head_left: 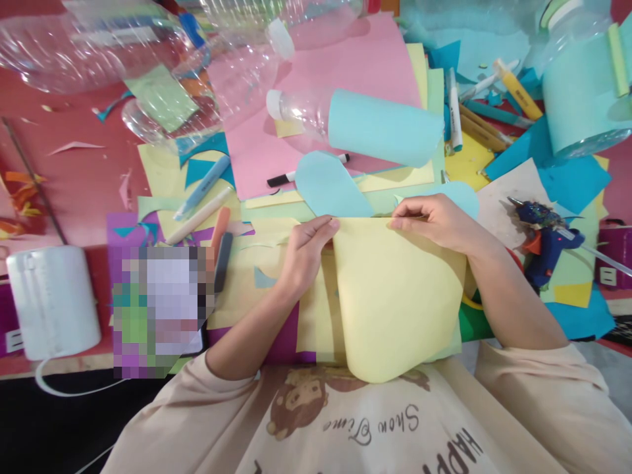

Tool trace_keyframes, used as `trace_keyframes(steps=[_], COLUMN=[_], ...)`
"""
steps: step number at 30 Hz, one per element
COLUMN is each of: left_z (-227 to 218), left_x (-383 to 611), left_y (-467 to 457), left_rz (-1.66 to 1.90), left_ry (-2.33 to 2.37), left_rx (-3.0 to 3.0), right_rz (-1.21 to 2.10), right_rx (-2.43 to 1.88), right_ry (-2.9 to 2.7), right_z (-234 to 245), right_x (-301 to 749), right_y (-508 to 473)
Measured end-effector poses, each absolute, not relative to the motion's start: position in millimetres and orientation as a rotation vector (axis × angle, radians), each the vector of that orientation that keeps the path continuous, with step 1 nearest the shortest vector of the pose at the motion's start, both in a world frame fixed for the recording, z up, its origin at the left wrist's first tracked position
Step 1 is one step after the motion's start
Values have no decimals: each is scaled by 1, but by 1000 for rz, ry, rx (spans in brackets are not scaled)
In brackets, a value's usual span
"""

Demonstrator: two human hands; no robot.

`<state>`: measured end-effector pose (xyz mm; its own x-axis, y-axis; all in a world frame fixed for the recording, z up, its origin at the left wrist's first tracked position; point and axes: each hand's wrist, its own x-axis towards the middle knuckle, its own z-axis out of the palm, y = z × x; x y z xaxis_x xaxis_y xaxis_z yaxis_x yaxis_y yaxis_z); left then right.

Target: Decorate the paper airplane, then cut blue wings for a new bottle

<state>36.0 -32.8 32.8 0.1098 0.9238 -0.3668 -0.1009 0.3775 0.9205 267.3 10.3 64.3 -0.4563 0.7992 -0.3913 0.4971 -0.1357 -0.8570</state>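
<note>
A pale yellow sheet of paper (399, 289) hangs between my hands, its lower end rounded and curling towards my shirt. My left hand (309, 247) pinches its top left corner between thumb and fingers. Along the same top edge, further right, my right hand (434, 220) grips the paper with closed fingers. Just beyond that edge lie a light blue rounded paper piece (330, 181) and a second blue piece (461, 197), partly hidden behind my right hand. A black-capped marker (281, 180) rests partly under the first blue piece.
A bottle wrapped in light blue paper (385, 125) lies ahead on pink paper (365, 59). Clear plastic bottles (89, 52) crowd the far left. To the right sit a blue glue gun (550, 253), markers (454, 112) and another wrapped bottle (582, 99). A white device (54, 299) stands left.
</note>
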Motion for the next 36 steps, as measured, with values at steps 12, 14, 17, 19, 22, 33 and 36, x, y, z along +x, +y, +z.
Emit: trace_keyframes(steps=[12,14,17,19,22,33,36], left_z=[38,39,38,37,36,42,42], left_x=[32,32,32,32,33,36,37], left_y=[-30,-30,-30,-30,-30,-30,-30], left_rz=[982,983,974,951,900,870,863], left_ry=[1262,1256,1244,1234,1222,1212,1206], left_rx=[1121,1139,1171,1212,1245,1218,1213], right_rz=[1639,1645,1644,1637,1636,1373,1388], right_rx=[-1435,-1435,-1433,-1435,-1425,-1244,-1256], right_ry=[-1884,-1884,-1886,-1893,-1912,-2215,-2246], right_z=[63,63,64,63,63,71,75], right_x=[268,268,268,268,266,264,255], right_y=[12,12,12,11,11,14,16])
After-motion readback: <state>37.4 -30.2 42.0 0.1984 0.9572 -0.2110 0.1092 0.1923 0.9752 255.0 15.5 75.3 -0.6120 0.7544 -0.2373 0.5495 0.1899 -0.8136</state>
